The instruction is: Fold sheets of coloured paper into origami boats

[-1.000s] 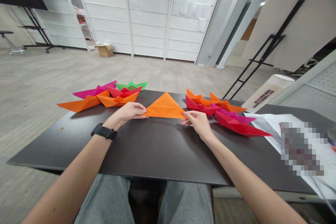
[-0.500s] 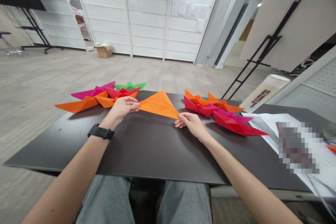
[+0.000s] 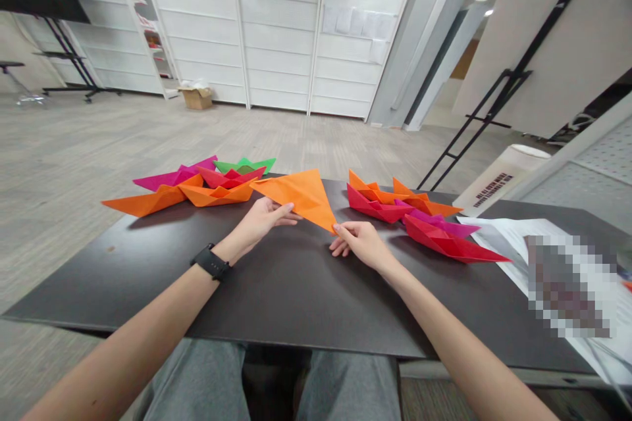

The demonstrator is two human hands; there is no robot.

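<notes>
Above the dark table [image 3: 276, 302], a folded orange paper triangle [image 3: 303, 196] is held between my two hands. My left hand [image 3: 264, 220] pinches its lower edge near the middle, thumb on top and fingers underneath. The right-hand lower corner sits in a pinch of my right hand [image 3: 360, 241]. One pointed end of the paper reaches left past my left hand, close to an orange paper boat [image 3: 220, 194]. Parts of the fingers beneath the paper are hidden.
Left of my hands lie more folded boats: another orange one [image 3: 153, 200], a magenta one [image 3: 172, 176], a red one and a green one [image 3: 247, 166]. Orange, red and magenta boats [image 3: 457, 243] sit at right, beside a white cylinder [image 3: 498, 181] and papers [image 3: 494, 237].
My left hand has slid right along the paper's lower edge, from the left corner toward the middle, freeing that corner. My right hand keeps its pinch in nearly the same place.
</notes>
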